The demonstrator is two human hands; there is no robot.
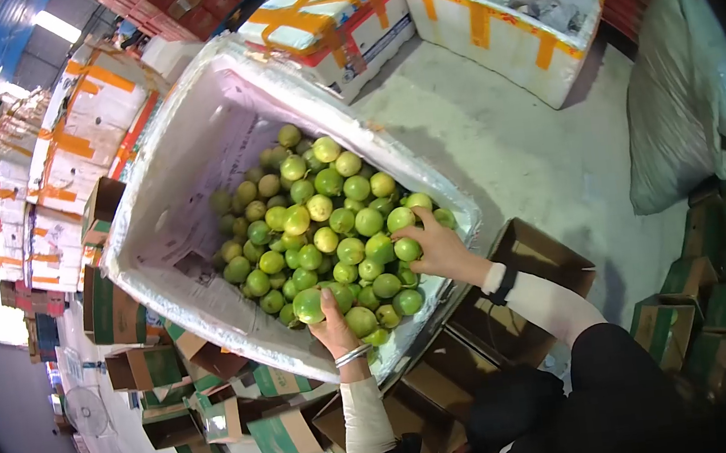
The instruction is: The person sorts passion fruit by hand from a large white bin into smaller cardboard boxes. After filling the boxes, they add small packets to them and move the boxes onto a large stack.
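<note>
A large white foam box (160,160) holds a heap of several round green fruits (327,222). My left hand (332,324) reaches in from the near edge and grips one green fruit (308,305); a silver bangle sits on its wrist. My right hand (439,249) rests on the pile at the right side, fingers curled around a green fruit (407,249). Both forearms wear pale sleeves.
Open brown and green cardboard cartons (527,252) stand beside and below the foam box, more at the right (702,295). Taped foam boxes (330,15) and an open one (520,30) sit beyond on the concrete floor (506,147). A grey sack (679,92) leans at the right.
</note>
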